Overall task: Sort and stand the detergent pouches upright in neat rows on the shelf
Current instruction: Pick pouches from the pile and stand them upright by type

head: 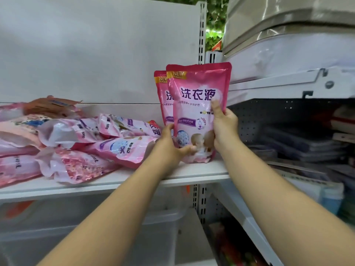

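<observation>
A pink detergent pouch [196, 104] stands upright at the right end of the white shelf [201, 172]. My left hand [172, 144] grips its lower left edge, thumb across the front near the bottom. My right hand [223, 125] holds its right edge, thumb pressed on the front. A second pink pouch [161, 96] stands upright just behind and to the left, mostly hidden. Several pink pouches [123, 148] lie flat in a loose heap over the left and middle of the shelf.
The shelf's white back panel [96, 54] rises behind. A slotted upright [201, 31] marks the right end. Beyond it, a neighbouring rack holds wrapped bedding [288, 45] above and folded dark goods [299, 143] below. Clear plastic bins [96, 227] sit under the shelf.
</observation>
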